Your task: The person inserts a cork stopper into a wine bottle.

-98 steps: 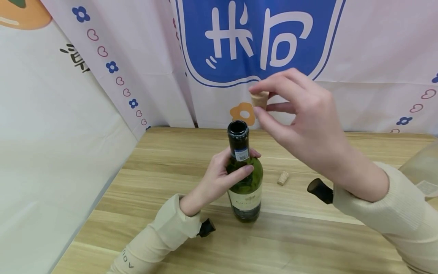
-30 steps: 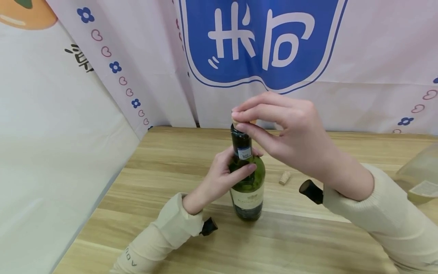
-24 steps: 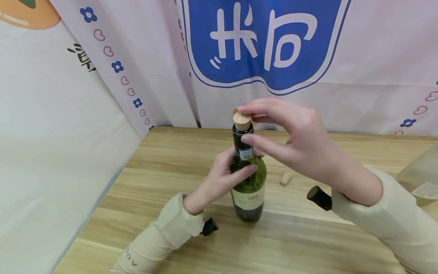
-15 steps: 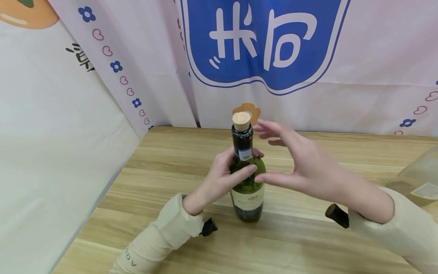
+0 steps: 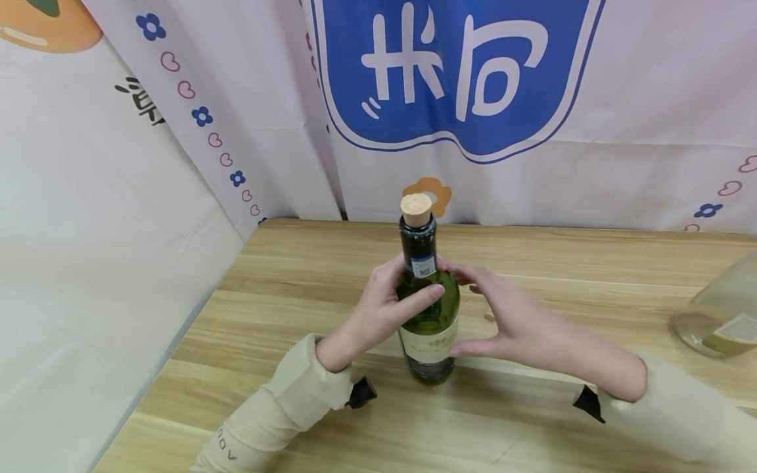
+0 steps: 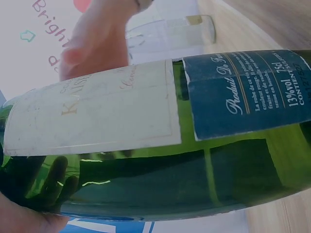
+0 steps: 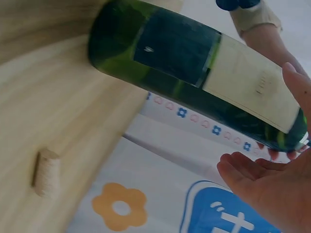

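Observation:
A green wine bottle [image 5: 430, 345] with a cream front label stands upright on the wooden table. A tapered cork stopper [image 5: 416, 209] sits in its mouth, the wide top sticking out above the rim. My left hand [image 5: 381, 302] grips the bottle's shoulder just below the neck, thumb across the front and fingers behind. My right hand [image 5: 511, 315] is at the bottle's right side, thumb and fingers spread; in the right wrist view the right hand [image 7: 272, 187] shows loosely extended fingers. Blue and cream labels fill the left wrist view's bottle [image 6: 97, 114].
A small cork [image 7: 47, 173] lies on the table right of the bottle, mostly hidden behind my right hand in the head view. A clear glass bottle [image 5: 718, 315] stands at the right edge. A printed curtain [image 5: 378, 177] hangs behind the table.
My right hand brought the cork stopper down into the bottle's mouth, let go of it, then moved down beside the bottle's body. The left hand has kept its grip.

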Demonstrator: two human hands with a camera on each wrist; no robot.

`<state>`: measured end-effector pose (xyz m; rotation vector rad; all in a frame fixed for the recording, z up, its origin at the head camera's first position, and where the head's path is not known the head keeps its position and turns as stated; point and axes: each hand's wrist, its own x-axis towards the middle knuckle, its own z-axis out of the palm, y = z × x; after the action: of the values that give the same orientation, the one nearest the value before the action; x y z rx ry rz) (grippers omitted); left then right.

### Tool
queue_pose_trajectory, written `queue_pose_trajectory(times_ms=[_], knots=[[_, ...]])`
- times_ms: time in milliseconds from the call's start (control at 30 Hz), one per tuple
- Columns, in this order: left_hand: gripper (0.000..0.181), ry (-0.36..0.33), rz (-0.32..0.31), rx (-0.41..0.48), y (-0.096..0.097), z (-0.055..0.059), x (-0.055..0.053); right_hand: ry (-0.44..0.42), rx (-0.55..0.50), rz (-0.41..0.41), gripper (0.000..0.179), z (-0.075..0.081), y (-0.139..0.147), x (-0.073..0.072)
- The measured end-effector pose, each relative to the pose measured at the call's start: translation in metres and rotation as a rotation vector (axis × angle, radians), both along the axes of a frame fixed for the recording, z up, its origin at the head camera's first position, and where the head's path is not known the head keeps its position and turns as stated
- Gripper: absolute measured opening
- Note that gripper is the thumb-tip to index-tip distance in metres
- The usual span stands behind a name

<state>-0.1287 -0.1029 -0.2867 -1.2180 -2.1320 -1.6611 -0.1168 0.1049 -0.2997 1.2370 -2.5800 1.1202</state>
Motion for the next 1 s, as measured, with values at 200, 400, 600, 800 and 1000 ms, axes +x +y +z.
queue_pose_trajectory(times_ms=[200,400,600,800,1000], knots=[[0.028,-0.005,-0.031,0.020,0.001,0.001,-0.001,-0.127,0.049,-0.031,0.093,-0.021,-0.003,0.000],[0.027,-0.003,-0.030,0.024,0.002,0.000,-0.002,-0.206,0.010,0.007,0.095,-0.038,-0.010,0.000],[0.028,0.003,-0.032,0.024,0.003,0.002,-0.002,-0.200,-0.073,0.066,0.095,-0.048,-0.020,0.001],[0.026,-0.023,-0.025,0.012,-0.002,0.005,0.003,-0.216,-0.168,0.050,0.089,-0.051,-0.032,0.004],[0.027,-0.011,-0.005,0.014,-0.011,0.005,0.005,-0.231,-0.208,0.014,0.087,-0.048,-0.046,0.006]])
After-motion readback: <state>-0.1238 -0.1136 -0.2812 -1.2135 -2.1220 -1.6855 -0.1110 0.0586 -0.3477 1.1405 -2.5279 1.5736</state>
